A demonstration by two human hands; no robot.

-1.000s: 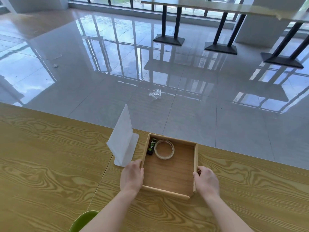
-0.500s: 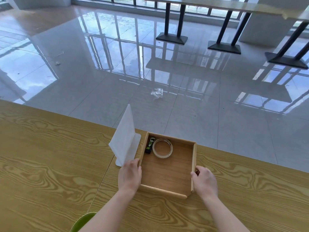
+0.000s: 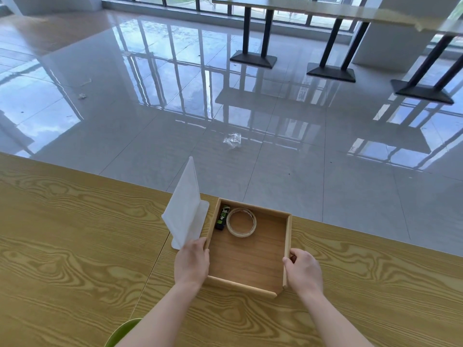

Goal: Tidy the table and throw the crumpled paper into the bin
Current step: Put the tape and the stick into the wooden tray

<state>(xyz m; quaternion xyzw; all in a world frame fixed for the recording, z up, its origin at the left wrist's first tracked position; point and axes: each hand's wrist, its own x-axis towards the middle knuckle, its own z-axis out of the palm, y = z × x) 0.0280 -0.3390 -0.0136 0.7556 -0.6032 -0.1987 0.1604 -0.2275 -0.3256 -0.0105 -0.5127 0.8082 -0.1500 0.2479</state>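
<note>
A square wooden tray [image 3: 288, 236] sits near the far edge of the wooden table [image 3: 75, 246]. Inside it, at the far left corner, lie a roll of tape [image 3: 241, 222] and a small black-and-green lighter [image 3: 222, 217]. My left hand [image 3: 192, 262] grips the tray's left wall. My right hand [image 3: 303, 270] grips its right wall. A white upright sign holder [image 3: 185, 209] stands just left of the tray, touching my left hand. A crumpled clear wrapper [image 3: 233, 140] lies on the floor beyond the table.
A green rim [image 3: 122, 331] shows at the near table edge, below my left arm. Small scraps [image 3: 82, 96] lie on the glossy tiled floor at far left. Black-legged tables [image 3: 253, 58] stand at the back.
Both hands and the tray have shifted slightly toward the sign holder and the far edge. The grip on both walls is unchanged.
</note>
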